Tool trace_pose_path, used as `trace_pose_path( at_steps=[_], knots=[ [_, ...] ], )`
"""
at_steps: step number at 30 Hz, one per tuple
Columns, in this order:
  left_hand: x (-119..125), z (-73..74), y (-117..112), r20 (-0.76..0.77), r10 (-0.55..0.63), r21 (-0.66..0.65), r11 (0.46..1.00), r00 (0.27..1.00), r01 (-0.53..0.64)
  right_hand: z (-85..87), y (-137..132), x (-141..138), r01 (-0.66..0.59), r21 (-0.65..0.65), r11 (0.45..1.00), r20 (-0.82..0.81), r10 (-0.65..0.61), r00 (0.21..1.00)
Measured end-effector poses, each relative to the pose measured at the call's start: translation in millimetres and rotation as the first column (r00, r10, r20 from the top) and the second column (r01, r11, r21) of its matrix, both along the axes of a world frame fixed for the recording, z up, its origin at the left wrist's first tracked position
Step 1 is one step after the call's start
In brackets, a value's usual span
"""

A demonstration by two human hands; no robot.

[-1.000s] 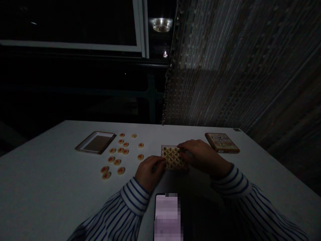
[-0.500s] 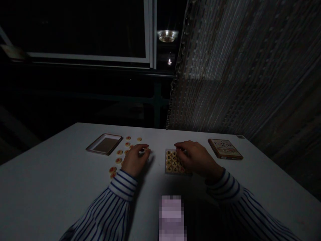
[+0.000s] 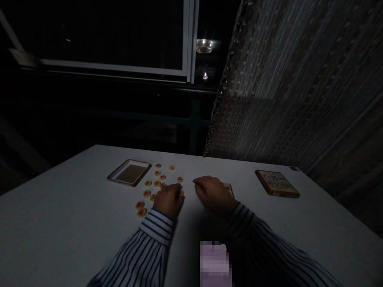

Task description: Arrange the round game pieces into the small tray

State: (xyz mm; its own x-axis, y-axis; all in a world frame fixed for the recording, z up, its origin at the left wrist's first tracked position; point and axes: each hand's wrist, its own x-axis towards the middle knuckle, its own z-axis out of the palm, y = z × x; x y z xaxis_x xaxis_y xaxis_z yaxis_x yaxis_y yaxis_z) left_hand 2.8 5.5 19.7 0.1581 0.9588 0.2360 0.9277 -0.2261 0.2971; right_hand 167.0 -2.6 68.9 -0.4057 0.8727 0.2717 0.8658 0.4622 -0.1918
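Several round pale game discs with red marks lie scattered on a white table. My left hand rests palm down among them, its fingers curled over the nearest discs near the right side of the group. My right hand lies just to the right, fingers bent, covering almost all of a small tray of dark-marked discs; only its far right corner shows. Whether either hand holds a disc is hidden. Both sleeves are white with blue stripes.
An open shallow box half lies left of the discs. A printed box lid sits at the right. A blurred phone is near my body. Behind the table are a dark window and a woven curtain.
My left hand left the tray and moved left onto the loose discs. My right hand slid left over the tray, hiding it. The view shifted slightly.
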Motion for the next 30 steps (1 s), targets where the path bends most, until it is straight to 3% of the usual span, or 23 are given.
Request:
trace_pose_path(
  at_steps=[4,9,19,30],
  knots=[
    [4.3,4.3,-2.5,-0.065,-0.006,-0.052,0.999,0.998,0.002,-4.4,0.8,-1.0,-0.009,-0.028,1.000,0.038,0.010,0.999],
    [3.5,5.6,-5.7,-0.076,0.007,-0.004,1.000,0.997,-0.008,-2.5,0.4,0.7,-0.019,-0.021,1.000,0.043,0.019,0.999],
    [4.4,-8.7,3.6,-0.085,0.062,0.045,0.997,0.994,-0.059,3.7,-3.7,3.1,-0.011,0.035,0.999,0.032,0.010,0.999],
    [9.3,-5.3,-3.1,0.153,-0.158,0.244,0.963,0.976,0.117,21.3,-14.8,24.4,0.052,0.031,0.998,0.001,-0.052,0.999]
  ],
)
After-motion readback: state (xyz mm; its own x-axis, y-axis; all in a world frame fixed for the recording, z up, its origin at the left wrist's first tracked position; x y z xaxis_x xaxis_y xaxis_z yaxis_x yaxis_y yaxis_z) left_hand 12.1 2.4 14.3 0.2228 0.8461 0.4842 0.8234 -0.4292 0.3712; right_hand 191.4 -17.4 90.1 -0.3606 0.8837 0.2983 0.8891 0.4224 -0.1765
